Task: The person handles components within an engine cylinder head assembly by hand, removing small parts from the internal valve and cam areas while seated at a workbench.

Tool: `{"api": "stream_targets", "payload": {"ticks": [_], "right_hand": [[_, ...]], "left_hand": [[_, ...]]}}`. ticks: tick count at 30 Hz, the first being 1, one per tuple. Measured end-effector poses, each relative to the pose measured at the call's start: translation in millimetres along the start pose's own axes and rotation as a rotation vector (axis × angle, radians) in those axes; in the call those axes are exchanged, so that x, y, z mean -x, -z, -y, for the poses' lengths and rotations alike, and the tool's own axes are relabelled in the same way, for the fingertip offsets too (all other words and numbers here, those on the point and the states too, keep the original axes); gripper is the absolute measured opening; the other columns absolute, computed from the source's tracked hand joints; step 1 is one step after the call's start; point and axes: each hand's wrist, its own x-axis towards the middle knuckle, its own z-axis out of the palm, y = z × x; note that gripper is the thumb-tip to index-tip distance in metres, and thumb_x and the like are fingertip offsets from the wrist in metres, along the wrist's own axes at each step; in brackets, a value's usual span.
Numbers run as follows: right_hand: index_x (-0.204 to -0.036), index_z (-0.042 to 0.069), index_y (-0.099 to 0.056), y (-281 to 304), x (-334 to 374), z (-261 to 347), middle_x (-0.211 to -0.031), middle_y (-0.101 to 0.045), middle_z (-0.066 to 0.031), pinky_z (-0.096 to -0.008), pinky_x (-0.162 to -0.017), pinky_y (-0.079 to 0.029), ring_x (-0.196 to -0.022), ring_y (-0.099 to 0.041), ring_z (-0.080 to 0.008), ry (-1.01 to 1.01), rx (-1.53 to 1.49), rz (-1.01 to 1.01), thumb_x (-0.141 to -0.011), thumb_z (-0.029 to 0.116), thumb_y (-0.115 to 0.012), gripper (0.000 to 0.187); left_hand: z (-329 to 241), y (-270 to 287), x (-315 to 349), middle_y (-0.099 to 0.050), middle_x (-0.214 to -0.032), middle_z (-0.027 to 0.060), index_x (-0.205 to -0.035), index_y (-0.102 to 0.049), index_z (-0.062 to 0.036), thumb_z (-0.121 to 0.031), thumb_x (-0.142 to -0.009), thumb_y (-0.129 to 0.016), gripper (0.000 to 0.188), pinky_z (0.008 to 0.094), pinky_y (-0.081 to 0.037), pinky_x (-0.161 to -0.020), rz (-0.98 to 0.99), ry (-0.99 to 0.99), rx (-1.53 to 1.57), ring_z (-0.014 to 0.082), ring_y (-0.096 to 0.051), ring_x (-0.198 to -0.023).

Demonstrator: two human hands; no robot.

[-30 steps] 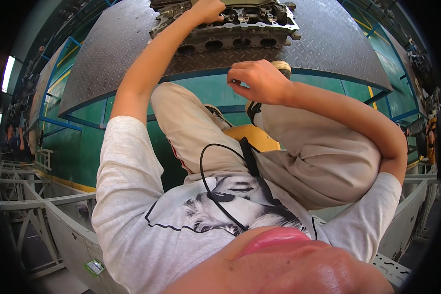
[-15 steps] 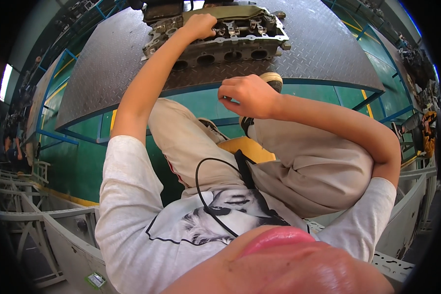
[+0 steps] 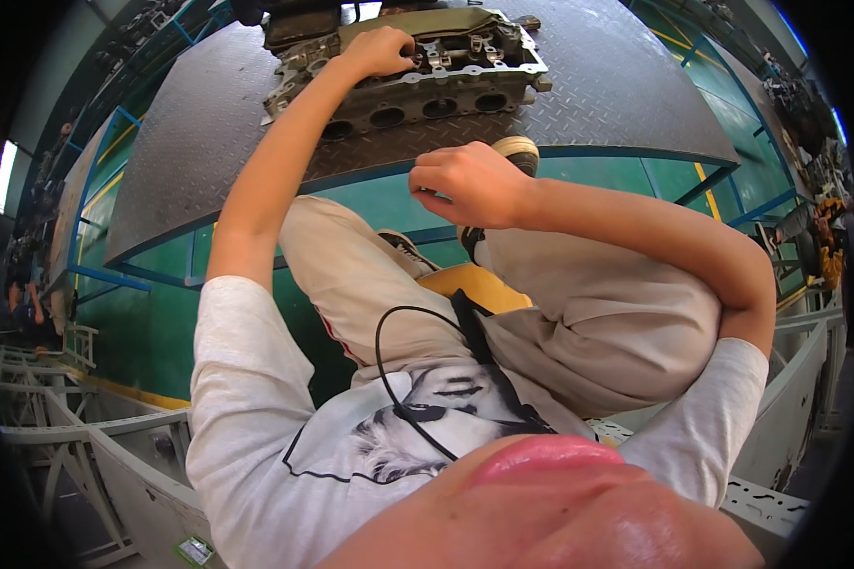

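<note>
A grey metal engine cylinder head lies on the tread-plate tabletop, its row of dark oval ports facing me. My left hand reaches over its top, left of the middle, with the fingers curled down among the parts there. What the fingertips grip, if anything, is hidden. An olive-brown strip, perhaps cloth, lies along the far side of the head, just beyond my left hand. My right hand hangs in front of the table edge above my legs, loosely closed with nothing visible in it.
A dark metal block stands behind the cylinder head. Blue frame bars run under the table over a green floor. My bent legs and a shoe are close to the table's front edge. A black cable loops over my lap.
The view has shifted slightly, so the cylinder head and table appear a little further left. Both hands keep nearly the same pose, the left still on the cylinder head.
</note>
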Motion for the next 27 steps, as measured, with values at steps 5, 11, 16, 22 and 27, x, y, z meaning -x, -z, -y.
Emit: {"api": "stream_targets", "payload": {"ticks": [5,11,16,22,27], "right_hand": [[-0.077,0.007,-0.056,-3,6,-2,-0.075,-0.056,-0.0077,-0.0392,-0.059,-0.05,-0.071,-0.06,-0.0285,0.017,0.099,-0.044,-0.076,0.013,-0.06,0.007],[-0.075,0.005,-0.059,-8,-7,0,-0.077,-0.061,-0.0095,-0.042,-0.06,-0.049,-0.072,-0.061,-0.0316,0.075,0.07,-0.083,-0.077,0.018,-0.055,0.013],[-0.075,0.006,-0.059,-3,5,-1,-0.078,-0.061,-0.009,-0.0409,-0.06,-0.049,-0.072,-0.061,-0.0312,0.01,0.089,-0.066,-0.076,0.017,-0.055,0.012],[-0.077,0.007,-0.058,3,4,-1,-0.078,-0.06,-0.008,-0.0398,-0.061,-0.049,-0.074,-0.061,-0.0295,-0.01,0.078,-0.024,-0.076,0.014,-0.059,0.008],[-0.078,0.006,-0.058,-1,4,1,-0.079,-0.059,-0.0079,-0.0388,-0.061,-0.049,-0.076,-0.06,-0.0282,0.008,0.05,0.006,-0.076,0.012,-0.06,0.007]], "left_hand": [[-6,0,-31,-0.066,-0.085,0.0174,-0.087,-0.067,-0.0029,-0.032,-0.068,-0.066,0.035,0.0417,-0.05,-0.071,0.144,-0.063,0.081,0.032,-0.064,-0.081],[32,-8,-12,-0.065,-0.077,0.0184,-0.081,-0.067,-0.0009,-0.029,-0.064,-0.068,0.033,0.0372,-0.049,-0.07,0.146,0.018,0.126,0.0294,-0.063,-0.075],[15,-11,-27,-0.065,-0.086,0.0198,-0.085,-0.068,-0.001,-0.026,-0.065,-0.069,0.032,0.0361,-0.049,-0.074,0.194,-0.036,0.184,0.0311,-0.063,-0.083],[23,-12,-31,-0.064,-0.087,0.0167,-0.088,-0.066,-0.0064,-0.022,-0.067,-0.067,0.026,0.0395,-0.048,-0.074,0.16,-0.155,0.106,0.0328,-0.061,-0.085],[11,-7,-17,-0.057,-0.103,0.0116,-0.087,-0.061,-0.0115,-0.011,-0.069,-0.066,0.019,0.0394,-0.046,-0.077,0.084,-0.073,-0.037,0.0316,-0.056,-0.095]]}}
